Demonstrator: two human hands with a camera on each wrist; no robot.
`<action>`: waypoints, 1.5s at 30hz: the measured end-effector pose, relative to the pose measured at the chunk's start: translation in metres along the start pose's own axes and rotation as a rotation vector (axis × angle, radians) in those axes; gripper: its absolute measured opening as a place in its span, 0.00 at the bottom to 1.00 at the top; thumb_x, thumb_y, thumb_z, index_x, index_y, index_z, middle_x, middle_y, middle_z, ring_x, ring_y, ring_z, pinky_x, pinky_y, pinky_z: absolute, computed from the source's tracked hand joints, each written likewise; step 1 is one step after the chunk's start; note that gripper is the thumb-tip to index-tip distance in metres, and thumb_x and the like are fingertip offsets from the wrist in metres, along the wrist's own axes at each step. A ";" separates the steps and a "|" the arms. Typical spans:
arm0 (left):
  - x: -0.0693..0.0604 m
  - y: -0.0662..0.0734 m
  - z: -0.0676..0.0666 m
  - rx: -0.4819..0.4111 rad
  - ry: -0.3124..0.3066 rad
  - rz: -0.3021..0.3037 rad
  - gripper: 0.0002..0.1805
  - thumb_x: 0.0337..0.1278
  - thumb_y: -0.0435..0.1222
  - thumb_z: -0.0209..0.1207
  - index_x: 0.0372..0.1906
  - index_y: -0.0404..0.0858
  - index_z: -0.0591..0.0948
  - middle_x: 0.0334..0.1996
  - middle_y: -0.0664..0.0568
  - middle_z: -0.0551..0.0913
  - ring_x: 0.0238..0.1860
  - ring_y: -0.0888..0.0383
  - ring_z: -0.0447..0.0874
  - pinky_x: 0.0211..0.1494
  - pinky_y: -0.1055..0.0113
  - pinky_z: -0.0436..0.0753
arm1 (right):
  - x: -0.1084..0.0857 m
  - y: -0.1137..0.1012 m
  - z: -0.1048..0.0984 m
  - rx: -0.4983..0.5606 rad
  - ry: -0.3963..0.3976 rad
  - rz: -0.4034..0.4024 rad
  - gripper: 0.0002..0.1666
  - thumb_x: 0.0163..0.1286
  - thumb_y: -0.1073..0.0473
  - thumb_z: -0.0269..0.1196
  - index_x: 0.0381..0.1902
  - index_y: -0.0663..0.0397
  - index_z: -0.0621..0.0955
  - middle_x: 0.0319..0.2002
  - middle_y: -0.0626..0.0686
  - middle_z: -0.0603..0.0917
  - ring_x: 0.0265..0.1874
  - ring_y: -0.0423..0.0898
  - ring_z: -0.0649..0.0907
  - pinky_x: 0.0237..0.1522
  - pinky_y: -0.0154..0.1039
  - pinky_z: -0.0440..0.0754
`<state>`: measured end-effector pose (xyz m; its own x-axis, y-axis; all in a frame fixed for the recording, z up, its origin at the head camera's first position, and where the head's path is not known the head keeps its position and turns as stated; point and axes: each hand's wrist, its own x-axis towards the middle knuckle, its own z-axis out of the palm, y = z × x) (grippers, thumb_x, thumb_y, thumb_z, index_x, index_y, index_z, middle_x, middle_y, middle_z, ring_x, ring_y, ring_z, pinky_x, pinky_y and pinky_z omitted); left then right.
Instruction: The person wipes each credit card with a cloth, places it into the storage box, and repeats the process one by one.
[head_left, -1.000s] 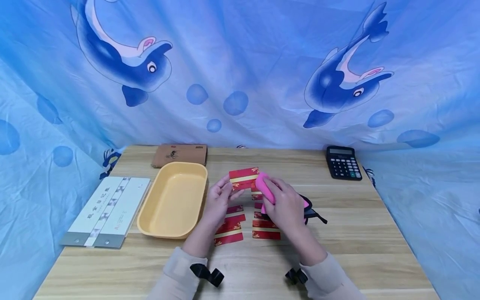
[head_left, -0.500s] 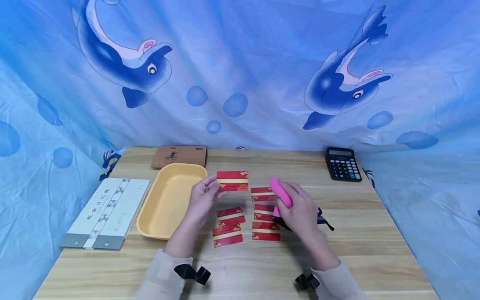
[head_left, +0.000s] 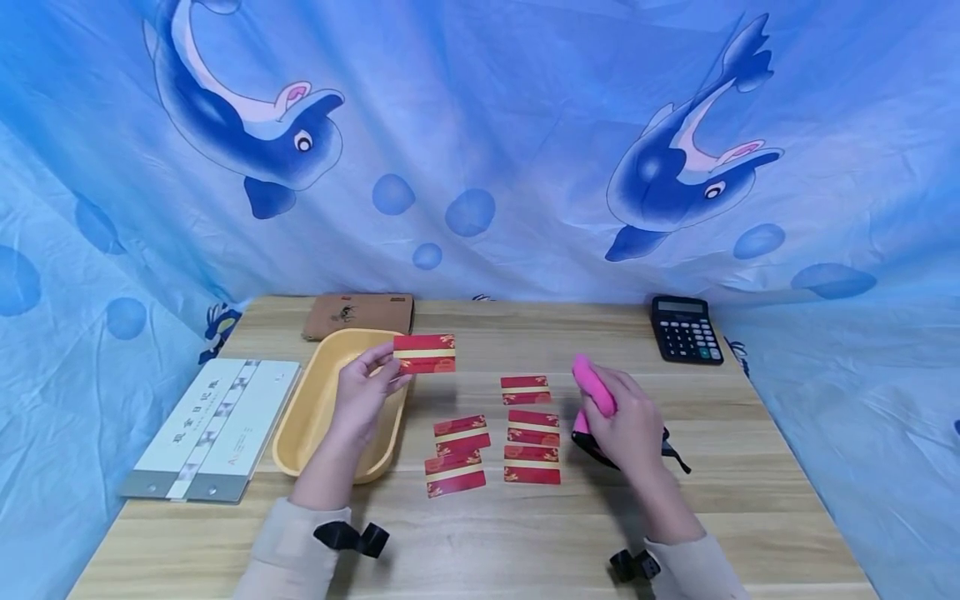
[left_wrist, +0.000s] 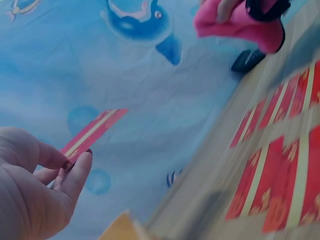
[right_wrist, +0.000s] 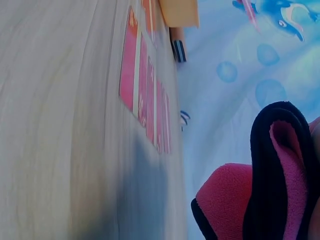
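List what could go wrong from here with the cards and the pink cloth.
The left hand pinches the raised card by one end, so it might slip and fall.
The right hand holds the pink cloth bunched beside the column of three cards; lowering it there could sweep them askew.
The two cards nearer the yellow tray appear to overlap, so picking up one may shift the other.

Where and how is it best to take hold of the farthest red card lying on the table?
Probably by its two short ends, pinched from above: the farthest red card lies flat, with table showing beside both ends, while another card sits close to its near long edge.
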<state>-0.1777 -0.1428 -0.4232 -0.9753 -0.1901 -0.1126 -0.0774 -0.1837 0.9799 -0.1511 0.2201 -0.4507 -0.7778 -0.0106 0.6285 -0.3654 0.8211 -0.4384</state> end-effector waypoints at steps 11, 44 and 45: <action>0.017 0.007 -0.043 0.035 0.114 -0.003 0.21 0.72 0.25 0.53 0.66 0.22 0.70 0.39 0.51 0.76 0.34 0.67 0.83 0.49 0.71 0.86 | 0.000 0.011 -0.006 -0.005 -0.010 0.061 0.27 0.61 0.58 0.73 0.59 0.56 0.84 0.52 0.59 0.86 0.42 0.59 0.87 0.36 0.55 0.84; 0.033 -0.022 -0.075 0.197 0.157 -0.085 0.21 0.73 0.26 0.52 0.65 0.18 0.71 0.55 0.32 0.75 0.35 0.69 0.82 0.48 0.75 0.85 | -0.001 0.021 -0.005 0.020 -0.033 0.098 0.27 0.64 0.57 0.72 0.60 0.54 0.83 0.52 0.59 0.86 0.47 0.59 0.85 0.43 0.59 0.83; 0.033 -0.023 -0.075 0.200 0.155 -0.092 0.21 0.74 0.27 0.52 0.65 0.18 0.71 0.54 0.33 0.75 0.35 0.69 0.82 0.48 0.75 0.85 | -0.001 0.021 -0.005 0.020 -0.033 0.097 0.26 0.64 0.57 0.72 0.60 0.54 0.83 0.52 0.59 0.86 0.47 0.59 0.85 0.43 0.59 0.83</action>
<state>-0.1926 -0.2176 -0.4616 -0.9199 -0.3300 -0.2120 -0.2191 -0.0160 0.9756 -0.1556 0.2401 -0.4569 -0.8266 0.0495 0.5606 -0.2973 0.8074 -0.5097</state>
